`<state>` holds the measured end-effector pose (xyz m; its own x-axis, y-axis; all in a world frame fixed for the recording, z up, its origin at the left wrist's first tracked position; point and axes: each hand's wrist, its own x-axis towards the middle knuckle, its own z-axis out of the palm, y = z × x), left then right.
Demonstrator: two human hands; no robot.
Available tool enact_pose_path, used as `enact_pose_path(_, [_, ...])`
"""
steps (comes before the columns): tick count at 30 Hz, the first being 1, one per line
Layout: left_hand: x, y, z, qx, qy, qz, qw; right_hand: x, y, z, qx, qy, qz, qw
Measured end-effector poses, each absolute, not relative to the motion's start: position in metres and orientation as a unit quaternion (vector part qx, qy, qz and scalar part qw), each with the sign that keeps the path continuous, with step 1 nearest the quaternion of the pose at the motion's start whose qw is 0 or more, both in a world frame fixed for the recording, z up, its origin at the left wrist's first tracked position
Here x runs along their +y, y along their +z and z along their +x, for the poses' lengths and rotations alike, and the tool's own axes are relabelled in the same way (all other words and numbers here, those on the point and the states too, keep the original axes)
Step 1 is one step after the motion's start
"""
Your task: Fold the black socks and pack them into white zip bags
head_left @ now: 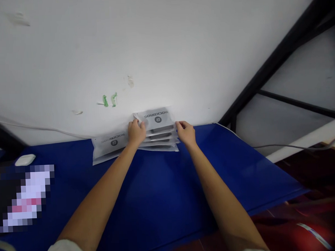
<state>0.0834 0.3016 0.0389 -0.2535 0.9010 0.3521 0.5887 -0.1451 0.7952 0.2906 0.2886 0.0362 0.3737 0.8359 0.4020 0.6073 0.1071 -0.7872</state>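
Observation:
Several frosted plastic pouches printed ROCKBROS lie piled against the wall at the back of the blue table. On the pile's left side, my left hand [136,132] has its fingers closed on the edge of the top pouch [164,120]. My right hand [186,133] is at the right end of the same pouch, its thumb and fingers pinched together at the corner. Another ROCKBROS pouch [107,147] lies flat to the left, partly behind my left wrist. Dark contents show dimly through the stacked pouches.
The blue table [159,200] meets a white wall [164,48] with torn tape bits. A white earbud case [25,160] and a blurred-out screen [29,198] are at the left. A grey cable [290,146] and black metal frame [265,71] stand at the right.

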Motion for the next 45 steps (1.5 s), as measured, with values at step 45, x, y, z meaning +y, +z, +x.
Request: enact_pose_path(45, [0.303, 0.044, 0.073, 0.65, 0.466, 0.555, 0.229, 0.287, 0.033, 0.286, -0.531, 0.167, -0.659, 0.505])
